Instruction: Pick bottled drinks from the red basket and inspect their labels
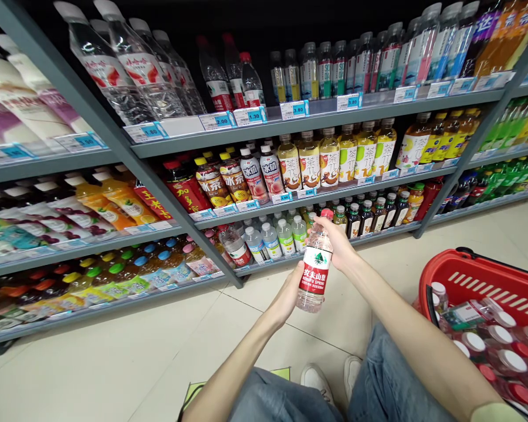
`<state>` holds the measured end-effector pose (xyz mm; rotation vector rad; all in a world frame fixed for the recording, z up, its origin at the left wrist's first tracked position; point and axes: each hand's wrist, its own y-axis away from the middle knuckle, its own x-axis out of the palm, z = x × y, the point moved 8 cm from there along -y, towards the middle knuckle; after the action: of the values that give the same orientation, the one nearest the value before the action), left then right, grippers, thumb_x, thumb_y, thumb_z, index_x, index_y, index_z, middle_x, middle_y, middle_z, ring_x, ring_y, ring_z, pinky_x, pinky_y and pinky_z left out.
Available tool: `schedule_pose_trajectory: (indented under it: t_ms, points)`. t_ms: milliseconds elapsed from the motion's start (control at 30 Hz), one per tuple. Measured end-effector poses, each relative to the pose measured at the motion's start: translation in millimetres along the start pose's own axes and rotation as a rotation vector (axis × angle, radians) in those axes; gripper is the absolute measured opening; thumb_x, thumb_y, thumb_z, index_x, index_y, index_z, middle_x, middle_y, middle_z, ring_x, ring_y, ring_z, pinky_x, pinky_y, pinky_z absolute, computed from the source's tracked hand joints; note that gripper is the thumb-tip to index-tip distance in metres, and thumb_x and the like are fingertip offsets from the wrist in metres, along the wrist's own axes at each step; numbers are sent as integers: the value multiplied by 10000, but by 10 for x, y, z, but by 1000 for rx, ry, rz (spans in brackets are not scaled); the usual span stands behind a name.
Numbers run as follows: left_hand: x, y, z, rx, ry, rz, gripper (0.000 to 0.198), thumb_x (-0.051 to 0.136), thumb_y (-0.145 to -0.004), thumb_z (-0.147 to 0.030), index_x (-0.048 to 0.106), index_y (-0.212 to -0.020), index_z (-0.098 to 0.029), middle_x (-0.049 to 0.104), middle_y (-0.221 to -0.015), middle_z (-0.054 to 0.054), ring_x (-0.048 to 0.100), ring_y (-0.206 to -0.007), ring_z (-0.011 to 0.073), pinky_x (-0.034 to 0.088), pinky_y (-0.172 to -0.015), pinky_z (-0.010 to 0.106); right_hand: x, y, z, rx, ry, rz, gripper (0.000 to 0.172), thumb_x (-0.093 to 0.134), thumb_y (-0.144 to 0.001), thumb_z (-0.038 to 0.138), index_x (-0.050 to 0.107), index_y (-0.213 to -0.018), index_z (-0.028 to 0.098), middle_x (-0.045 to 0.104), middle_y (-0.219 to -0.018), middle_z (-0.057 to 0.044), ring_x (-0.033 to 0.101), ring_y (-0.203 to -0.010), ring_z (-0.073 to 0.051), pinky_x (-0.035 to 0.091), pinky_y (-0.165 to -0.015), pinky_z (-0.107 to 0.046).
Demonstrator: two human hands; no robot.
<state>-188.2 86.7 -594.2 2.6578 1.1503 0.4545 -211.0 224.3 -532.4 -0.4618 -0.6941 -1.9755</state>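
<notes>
"what's the trick to handling that water bottle (pixel 315 264) well?"

"share the load, i'd say: one of the hands high, the other low. thin plastic like that probably dents under a hard squeeze, so a light, even grip should do."

"and where are they now?"

"both are on it. the right hand (pixel 341 246) is up near the red cap (pixel 327 214), curled about the neck and shoulder. the left hand (pixel 290 290) is lower, against the side of the label (pixel 314 268), opened about as wide as the bottle is."

"so neither is free?"

"neither. both are grasping the bottle, though the left fingers are mostly hidden behind it, so i can't tell how firmly they press."

"and the bottle itself?"

"up in the air over the floor (pixel 145 340), in front of the lowest shelf's bottles (pixel 286 237). it leans a little, cap towards the shelves, printed front facing the person."

"anything to mind round about?"

"the red basket (pixel 437 264) is off to the right, with white-capped and red-capped bottles (pixel 513 361) inside. i'd hold the elbows in, the lower hand below the print so it reads clearly, and the fingers off the cap."
</notes>
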Motion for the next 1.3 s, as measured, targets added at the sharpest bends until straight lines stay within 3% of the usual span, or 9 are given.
schedule_pose_trajectory:
  t_ms: [400, 600, 767, 967, 1300]
  points:
    - [19, 17, -36, 10, 4, 14, 767, 456, -854, -797, 626, -1130, -102, 735, -941, 164, 735, -745, 273, 592, -739, 417, -6, 8, 9, -4, 7, -12, 165, 734, -766, 288, 611, -736, 181, 685, -651, -23, 634, -500, -163, 547, -507, -289]
    - [71, 73, -141, 101, -52, 79, 611, 578, -888, -650, 541, -1238, -150, 696, -992, 128, 709, -785, 247, 581, -721, 393, 3, 4, 12, -7, 5, -4, 173, 735, -766, 291, 608, -729, 179, 684, -647, -28, 636, -501, -168, 543, -494, -288]
    - [125, 107, -189, 128, -109, 94, 595, 824, -743, -462, 526, -1167, -169, 645, -945, 66, 661, -764, 188, 560, -713, 355, -7, -7, -7, 6, -3, -10, 170, 734, -768, 289, 610, -740, 175, 688, -646, -29, 640, -500, -168, 547, -499, -288]
    - [206, 107, -149, 53, -35, 165, 646, 904, -639, -361, 464, -1083, -197, 626, -890, 29, 601, -626, 133, 477, -531, 267, 0, -1, -6, 8, -1, 4, 178, 746, -757, 291, 614, -761, 171, 688, -645, -27, 645, -497, -174, 551, -495, -296]
    - [168, 137, -205, 83, -115, 100, 580, 856, -704, -409, 499, -1098, -179, 634, -908, 34, 676, -738, 179, 529, -670, 318, -1, -12, -13, 7, -10, 11, 181, 755, -745, 287, 612, -753, 177, 704, -666, -37, 642, -493, -166, 546, -484, -285]
